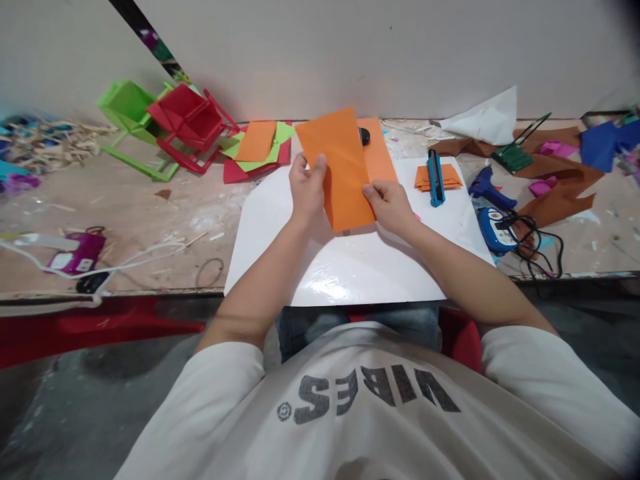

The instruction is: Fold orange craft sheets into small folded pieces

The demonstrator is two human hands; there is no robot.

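Note:
An orange sheet of paper (343, 170), raised over the white board (270, 233), is held between both my hands. My left hand (307, 185) grips its left edge, thumb on the front face and fingers behind. At the lower right edge, my right hand (390, 205) pinches the paper between thumb and fingers. Behind it lies another orange sheet (381, 157), with a small black object (365, 137) partly hidden by the held paper. To the right, a blue utility knife (435, 179) rests on folded orange pieces (453, 177).
A green miniature rocking chair (129, 107) and a red one (193, 123) stand at the back left, beside stacked coloured sheets (255, 150). Blue glue gun (493, 190), corded blue device (497, 230) and brown paper scraps (565, 180) lie right. A purple device (83, 252) with white cable sits left.

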